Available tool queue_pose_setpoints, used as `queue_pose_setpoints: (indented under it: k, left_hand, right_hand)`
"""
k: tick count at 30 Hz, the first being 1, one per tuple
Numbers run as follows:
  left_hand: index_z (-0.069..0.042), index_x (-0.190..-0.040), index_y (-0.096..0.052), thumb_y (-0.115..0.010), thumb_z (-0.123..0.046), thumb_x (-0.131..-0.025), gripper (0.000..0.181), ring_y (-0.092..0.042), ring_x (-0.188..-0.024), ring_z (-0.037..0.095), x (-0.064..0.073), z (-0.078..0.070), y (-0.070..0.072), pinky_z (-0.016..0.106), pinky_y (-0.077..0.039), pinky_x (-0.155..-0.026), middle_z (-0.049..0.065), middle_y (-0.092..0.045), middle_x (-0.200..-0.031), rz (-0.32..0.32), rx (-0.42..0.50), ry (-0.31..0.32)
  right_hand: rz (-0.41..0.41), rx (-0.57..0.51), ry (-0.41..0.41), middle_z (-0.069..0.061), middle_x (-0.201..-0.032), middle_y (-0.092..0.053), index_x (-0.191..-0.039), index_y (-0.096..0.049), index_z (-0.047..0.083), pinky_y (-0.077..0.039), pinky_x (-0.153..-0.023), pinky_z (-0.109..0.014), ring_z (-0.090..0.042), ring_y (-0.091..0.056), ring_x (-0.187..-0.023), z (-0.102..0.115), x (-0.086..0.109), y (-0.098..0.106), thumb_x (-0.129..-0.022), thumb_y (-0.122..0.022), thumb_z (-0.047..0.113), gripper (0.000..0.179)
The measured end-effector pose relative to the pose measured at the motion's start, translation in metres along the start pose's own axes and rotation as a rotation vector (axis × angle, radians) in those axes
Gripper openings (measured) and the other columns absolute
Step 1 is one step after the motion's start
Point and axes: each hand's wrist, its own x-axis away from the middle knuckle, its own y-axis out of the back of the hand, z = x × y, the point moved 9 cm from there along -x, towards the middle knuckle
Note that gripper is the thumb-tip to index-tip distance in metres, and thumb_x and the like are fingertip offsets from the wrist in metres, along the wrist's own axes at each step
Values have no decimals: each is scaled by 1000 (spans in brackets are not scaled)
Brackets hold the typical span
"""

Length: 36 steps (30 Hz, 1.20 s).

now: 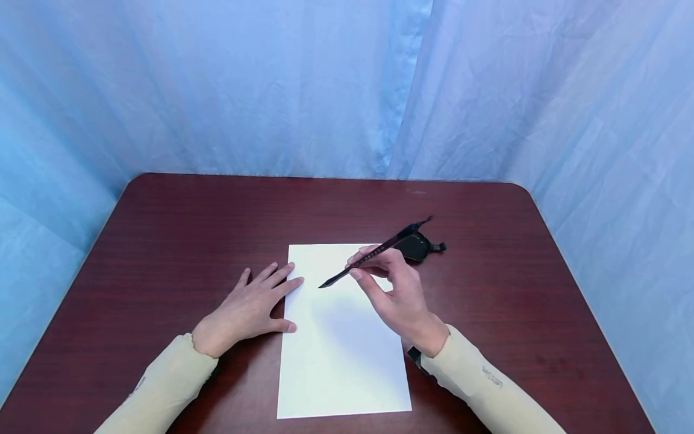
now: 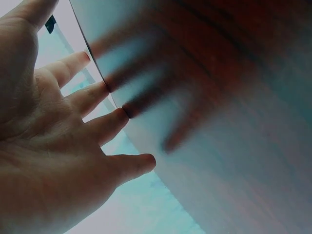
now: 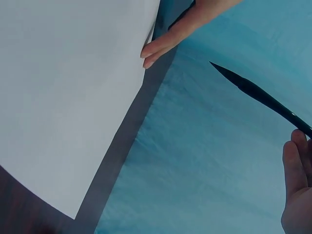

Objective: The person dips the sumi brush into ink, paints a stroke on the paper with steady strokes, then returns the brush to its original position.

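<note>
A white sheet of paper (image 1: 341, 361) lies on the dark red table. My left hand (image 1: 246, 312) rests at its left edge with fingers spread, the tips of several fingers on the sheet. In the left wrist view the palm side of the left hand (image 2: 63, 126) shows, its fingers straight. Over the upper part of the paper, my right hand (image 1: 401, 289) pinches a black writing brush (image 1: 374, 253) slantwise. Its dark pointed tip is toward the paper's left; contact with the sheet cannot be told from the head view. The right wrist view shows the brush (image 3: 258, 92) apart from the paper.
A small black ink dish (image 1: 414, 247) with a protruding handle sits behind the right hand, partly covered by the brush. The table (image 1: 217, 223) has rounded far corners. Light blue curtains (image 1: 271, 90) hang around its back and sides.
</note>
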Motion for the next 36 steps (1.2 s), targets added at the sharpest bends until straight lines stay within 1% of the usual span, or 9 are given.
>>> queue_pose_setpoints:
  k: [7,12,14,17,21,24,29,36]
  left_hand:
    - [-19,-157,-47,-84,-50,-84,88,-26,-153,43,-1,1,-2,76,-25,-112,10,-31,-168,15,9,6]
    - [-20,-158,-46,-84,-51,-84,89,-24,-153,45,-1,1,-3,76,-25,-112,10,-31,-168,20,13,7]
    - [-20,-158,-46,-84,-51,-84,89,-25,-153,45,-1,0,-2,76,-25,-112,10,-31,-168,14,15,2]
    - [-20,-157,-47,-84,-51,-83,88,-27,-152,46,-2,0,-1,76,-26,-111,10,-32,-168,2,9,-11]
    - [-19,-157,-48,-84,-51,-83,88,-28,-152,46,-2,-1,-1,75,-27,-111,11,-33,-167,-1,4,-17]
    - [-19,-157,-48,-84,-51,-83,88,-28,-152,46,-1,0,-3,75,-27,-112,11,-32,-167,3,2,-13]
    - [-19,-157,-48,-84,-51,-83,88,-28,-152,45,-1,0,-3,75,-27,-112,10,-33,-167,5,8,-10]
    - [-19,-156,-48,-85,-50,-83,88,-27,-152,45,0,1,-2,75,-26,-112,10,-33,-167,6,20,-12]
  right_hand:
    - [46,9,-20,-14,-110,-69,-121,-56,-2,-58,-90,-29,-23,-73,-97,-3,0,-12,-103,-63,30,37]
    - [94,37,-37,-13,-113,-68,-124,-55,0,-58,-90,-30,-22,-73,-98,-6,2,-21,-104,-62,30,37]
    - [117,55,-46,-12,-114,-67,-126,-55,1,-58,-91,-30,-21,-73,-99,-7,4,-25,-104,-63,27,36]
    - [143,75,-56,-12,-116,-67,-127,-54,2,-58,-91,-31,-21,-73,-101,-9,5,-30,-101,-68,17,33]
    - [169,79,-76,-12,-116,-67,-128,-54,2,-57,-93,-30,-21,-73,-103,-11,7,-37,-95,-75,4,39]
    - [186,73,-82,-12,-117,-66,-127,-54,2,-57,-94,-30,-21,-72,-104,-12,8,-42,-94,-75,3,40]
    - [209,74,-64,-11,-118,-65,-125,-55,3,-56,-95,-29,-20,-72,-105,-13,8,-50,-95,-74,4,35]
    - [223,84,-44,-11,-115,-66,-125,-56,2,-56,-94,-27,-19,-73,-104,-13,8,-59,-91,-77,-1,39]
